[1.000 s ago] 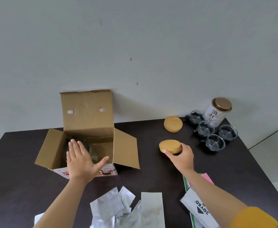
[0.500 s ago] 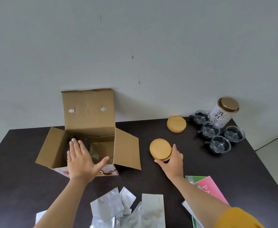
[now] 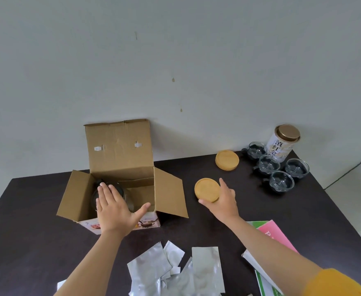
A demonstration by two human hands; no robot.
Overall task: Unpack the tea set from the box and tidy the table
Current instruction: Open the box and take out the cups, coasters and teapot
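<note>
An open cardboard box [image 3: 119, 159] stands on the dark table [image 3: 303, 210], flaps spread, with a glass teapot [image 3: 119, 189] inside. My left hand [image 3: 115, 208] hovers flat over the box's front edge, fingers spread, holding nothing. My right hand [image 3: 224, 201] grips a round wooden coaster [image 3: 207, 190] by its rim, tilted up just right of the box. A second wooden coaster [image 3: 227, 160] lies flat further back. Several small glass cups [image 3: 281, 180] with dark handles cluster at the back right.
A white tea tin [image 3: 283, 144] with a bronze lid stands behind the cups by the wall. Several silver foil pouches [image 3: 175, 268] lie at the table's near edge. Pink and green leaflets [image 3: 271, 233] and a white packet lie under my right forearm.
My right hand has carried the wooden coaster leftward toward the box and tilted it up on its edge. My left hand has stayed over the box.
</note>
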